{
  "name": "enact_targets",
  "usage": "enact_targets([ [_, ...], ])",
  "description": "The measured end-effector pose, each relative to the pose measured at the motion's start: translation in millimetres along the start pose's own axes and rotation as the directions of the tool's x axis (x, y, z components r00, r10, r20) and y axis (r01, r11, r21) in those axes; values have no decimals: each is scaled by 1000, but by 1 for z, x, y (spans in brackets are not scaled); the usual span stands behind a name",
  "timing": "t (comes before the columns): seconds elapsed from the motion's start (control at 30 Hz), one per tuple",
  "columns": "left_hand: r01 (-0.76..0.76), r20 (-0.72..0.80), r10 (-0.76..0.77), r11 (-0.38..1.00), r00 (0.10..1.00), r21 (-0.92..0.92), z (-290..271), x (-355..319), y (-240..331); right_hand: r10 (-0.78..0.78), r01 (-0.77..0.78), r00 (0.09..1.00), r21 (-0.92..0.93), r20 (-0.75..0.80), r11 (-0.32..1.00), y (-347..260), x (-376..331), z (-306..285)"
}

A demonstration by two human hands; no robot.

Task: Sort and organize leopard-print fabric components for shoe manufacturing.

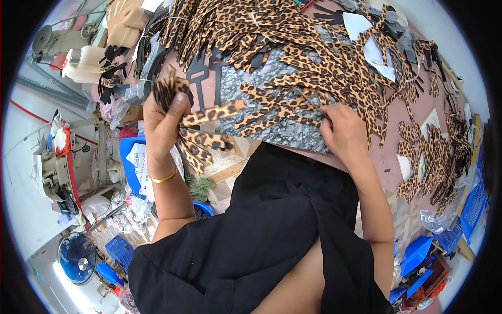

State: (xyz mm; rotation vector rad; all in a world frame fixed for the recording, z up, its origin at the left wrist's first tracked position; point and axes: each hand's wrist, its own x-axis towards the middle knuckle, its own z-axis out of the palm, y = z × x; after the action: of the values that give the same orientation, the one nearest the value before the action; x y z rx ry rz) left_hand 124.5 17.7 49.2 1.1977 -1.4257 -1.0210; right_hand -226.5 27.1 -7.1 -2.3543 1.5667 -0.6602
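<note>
My left hand (163, 123) is closed around a bundle of leopard-print strips (201, 141), lifted off the table's near left edge. Their ends fan out below and to the right of my fist, one pointing toward the middle. My right hand (343, 131) rests at the front of a grey marbled slab (298, 135), thumb and fingers pinched near the ends of loose leopard-print strips (295, 112). Whether a strip is between those fingertips is hidden. More strips lie crossed on the slab, running into a large heap (230, 26) behind.
Black slotted pieces (197, 78) lie left of the slab. White pieces (374, 49) sit among strips at the back right. Another leopard-print pile (429, 162) is at the right. Cream thread cones (83, 64) stand far left. Below are a blue fan (77, 256) and blue baskets (119, 251).
</note>
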Motion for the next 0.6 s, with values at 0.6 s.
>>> enact_targets([
  [0.6,-253,334,-11,629,942,735,157,11,-39,170,-156,970,91,-173,984,28,-8,-33],
])
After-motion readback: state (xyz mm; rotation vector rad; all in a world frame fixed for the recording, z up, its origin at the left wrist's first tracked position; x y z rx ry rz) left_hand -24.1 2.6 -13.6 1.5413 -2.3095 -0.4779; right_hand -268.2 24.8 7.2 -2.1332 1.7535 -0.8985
